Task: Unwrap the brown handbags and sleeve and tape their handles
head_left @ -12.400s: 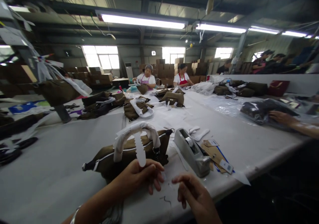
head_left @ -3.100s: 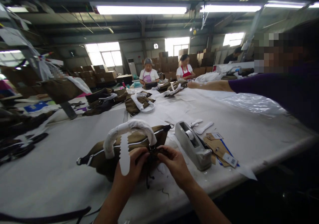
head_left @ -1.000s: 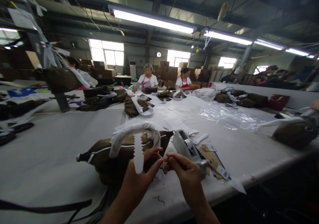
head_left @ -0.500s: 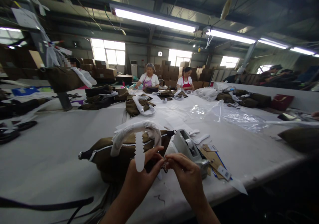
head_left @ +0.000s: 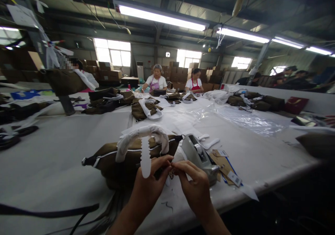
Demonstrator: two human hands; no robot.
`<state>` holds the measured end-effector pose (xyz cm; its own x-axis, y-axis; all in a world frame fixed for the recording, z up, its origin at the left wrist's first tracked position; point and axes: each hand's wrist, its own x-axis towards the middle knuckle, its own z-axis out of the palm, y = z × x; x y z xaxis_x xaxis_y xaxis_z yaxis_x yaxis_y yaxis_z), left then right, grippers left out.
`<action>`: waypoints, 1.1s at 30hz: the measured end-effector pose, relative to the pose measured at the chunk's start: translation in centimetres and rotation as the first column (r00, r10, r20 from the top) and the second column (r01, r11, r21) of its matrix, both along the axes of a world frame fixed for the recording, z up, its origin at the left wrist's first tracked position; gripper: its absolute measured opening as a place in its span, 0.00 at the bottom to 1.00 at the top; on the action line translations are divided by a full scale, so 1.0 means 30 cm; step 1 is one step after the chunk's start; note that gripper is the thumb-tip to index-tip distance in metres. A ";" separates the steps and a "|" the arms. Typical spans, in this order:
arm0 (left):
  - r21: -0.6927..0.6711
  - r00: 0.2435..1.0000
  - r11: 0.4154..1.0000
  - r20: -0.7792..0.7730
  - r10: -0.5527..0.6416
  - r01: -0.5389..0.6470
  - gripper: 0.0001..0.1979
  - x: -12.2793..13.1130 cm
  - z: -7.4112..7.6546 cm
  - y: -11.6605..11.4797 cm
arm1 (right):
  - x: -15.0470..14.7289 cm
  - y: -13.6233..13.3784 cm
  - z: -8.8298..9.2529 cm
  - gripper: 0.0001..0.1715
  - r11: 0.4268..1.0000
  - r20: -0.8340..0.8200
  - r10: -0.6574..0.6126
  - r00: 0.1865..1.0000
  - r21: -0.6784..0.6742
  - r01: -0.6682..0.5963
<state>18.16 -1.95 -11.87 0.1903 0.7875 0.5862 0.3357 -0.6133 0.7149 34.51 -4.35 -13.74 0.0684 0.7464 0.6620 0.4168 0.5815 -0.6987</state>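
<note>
My left hand and my right hand meet fingertip to fingertip in front of an olive-brown handbag. Both are closed in a pinch on a small metallic piece, mostly hidden by the fingers; its exact kind is unclear. The handbag has a silver zip along its top and a handle wrapped in white material. A white strip with notched edges hangs in front of the bag, its lower end overlapping my left hand. Right of the bag stands a grey tape dispenser.
Brown tags lie right of the dispenser. Dark straps cross the table's left front. Farther back are another bag, clear plastic sheets and piled bags. Two co-workers sit across the table.
My hands stay together, with the right fingertips shifted slightly left over the metallic piece. Less of that piece shows now. The handbag has not visibly moved.
</note>
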 end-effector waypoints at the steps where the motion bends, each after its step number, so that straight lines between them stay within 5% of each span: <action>1: -0.007 1.000 1.000 0.004 0.003 -0.003 0.12 -0.002 -0.006 0.001 | 0.001 0.005 -0.007 0.12 1.000 -0.005 -0.001 1.000 -0.017 0.000; 7: -0.143 0.972 0.965 0.055 0.228 -0.218 0.16 -0.055 -0.078 -0.027 | 0.014 0.038 -0.073 0.13 0.981 -0.099 -0.144 0.985 -0.148 0.129; 12: -0.340 0.992 0.933 -0.005 0.125 -0.120 0.21 -0.052 -0.149 -0.056 | -0.048 0.038 -0.146 0.15 0.924 -0.350 -0.008 0.937 -0.361 -0.127; 17: -0.405 0.981 0.894 -0.050 0.190 -0.193 0.29 -0.026 -0.165 -0.036 | -0.130 0.000 -0.172 0.14 0.923 -0.491 0.025 0.871 -0.323 -0.208; 21: -0.470 0.969 0.847 -0.121 0.217 -0.248 0.27 -0.059 -0.162 0.001 | -0.091 -0.008 -0.160 0.07 0.919 -0.375 0.120 0.919 -0.308 -0.246; 25: -0.605 0.979 0.785 0.044 0.199 -0.132 0.30 -0.098 -0.161 0.020 | 0.043 0.068 -0.150 0.14 0.954 -0.241 -0.089 0.967 -0.299 0.013; 28: -0.625 0.971 0.773 0.098 0.217 -0.109 0.31 -0.108 -0.163 0.020 | 0.126 0.198 -0.109 0.17 0.942 0.018 -0.239 0.971 -0.237 0.237; 33: -0.578 0.964 0.796 0.057 0.259 -0.179 0.28 -0.109 -0.165 0.026 | 0.176 0.539 0.068 0.22 0.928 0.360 -0.160 0.919 -0.262 0.264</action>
